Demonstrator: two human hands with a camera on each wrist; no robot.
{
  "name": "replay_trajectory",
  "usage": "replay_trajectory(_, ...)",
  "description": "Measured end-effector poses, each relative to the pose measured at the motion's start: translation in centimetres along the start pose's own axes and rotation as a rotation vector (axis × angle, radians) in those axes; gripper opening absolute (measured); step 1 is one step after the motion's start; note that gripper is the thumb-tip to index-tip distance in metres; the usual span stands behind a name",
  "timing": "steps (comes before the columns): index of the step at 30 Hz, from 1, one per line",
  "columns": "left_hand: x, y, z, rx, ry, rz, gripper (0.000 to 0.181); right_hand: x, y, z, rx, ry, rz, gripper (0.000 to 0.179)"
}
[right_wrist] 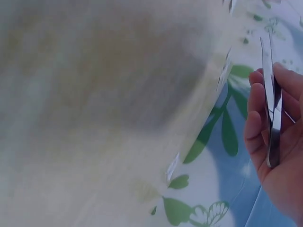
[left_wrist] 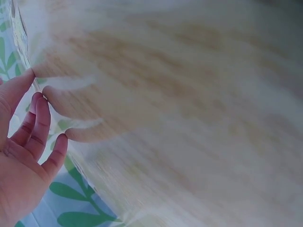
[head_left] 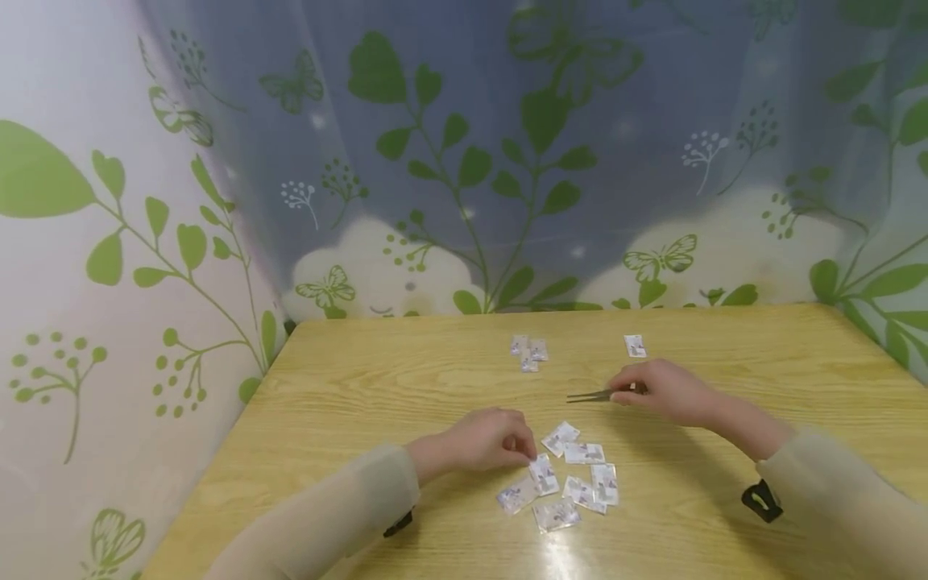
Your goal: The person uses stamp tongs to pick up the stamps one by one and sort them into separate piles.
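My right hand [head_left: 669, 393] holds metal tweezers [head_left: 590, 396] above the table, their two thin tips apart and pointing left. In the right wrist view the tweezers [right_wrist: 271, 101] lie between the thumb and the fingers, with nothing between the tips. My left hand [head_left: 484, 439] is low at the table, its fingertips by the upper corner of a small printed flat packet [head_left: 544, 474]. The left wrist view shows the fingers [left_wrist: 57, 149] bent loosely, tips on the tabletop, thumb and index slightly apart. Around that packet lie several similar ones, including a tilted packet [head_left: 561, 437] and a shiny packet [head_left: 557, 514].
Farther back on the wooden table [head_left: 391, 362] sits a group of three packets [head_left: 530, 360]. A single packet [head_left: 635, 346] lies near the back edge at the right. A leaf-patterned curtain [head_left: 464, 161] hangs behind the table and along its left side.
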State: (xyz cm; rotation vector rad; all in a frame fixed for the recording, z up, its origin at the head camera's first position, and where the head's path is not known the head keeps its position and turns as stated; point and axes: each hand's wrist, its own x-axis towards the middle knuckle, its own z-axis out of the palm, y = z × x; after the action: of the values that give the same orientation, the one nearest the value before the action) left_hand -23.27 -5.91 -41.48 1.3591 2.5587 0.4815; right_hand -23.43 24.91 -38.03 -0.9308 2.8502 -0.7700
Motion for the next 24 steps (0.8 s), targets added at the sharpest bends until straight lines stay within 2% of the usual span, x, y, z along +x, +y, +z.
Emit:
replay_trajectory(7,0.0,0.2,-0.1,0.0,0.004,-0.013,0.004,-1.4,-1.5,1.6,0.038,-0.065,-0.101,0.021)
replay_trajectory(15,-0.1,0.2,-0.1,0.008,0.008,-0.007,0.004,-1.4,-2.0,3.4,0.049,-0.086,-0.134,0.018)
replay_trajectory(24,0.0,0.2,0.0,0.015,0.01,-0.011,0.003,-0.8,-2.7,3.9,0.043,-0.09,-0.16,0.015)
